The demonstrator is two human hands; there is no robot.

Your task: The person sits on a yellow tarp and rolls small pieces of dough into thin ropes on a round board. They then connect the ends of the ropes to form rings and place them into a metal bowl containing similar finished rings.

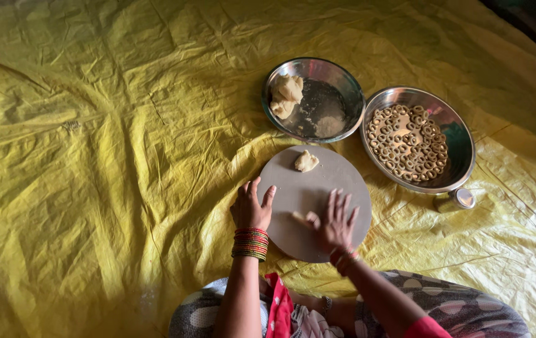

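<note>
A round grey board (pixel 337 181) lies on the yellow sheet in front of me. My left hand (pixel 252 206) rests flat on the board's left edge, fingers apart, with a stack of bangles at the wrist. My right hand (pixel 335 220) lies open, palm down, on the board, pressing a thin roll of dough (pixel 299 218) that sticks out to its left. A small lump of dough (pixel 306 161) sits near the board's far edge.
A steel bowl (pixel 343 84) beyond the board holds a bigger mass of dough (pixel 285 96). To its right a steel plate (pixel 462 144) carries several small dough rings (pixel 408 143). A small steel container (pixel 462 199) stands beside the plate. The yellow plastic sheet (pixel 93 156) covers the floor.
</note>
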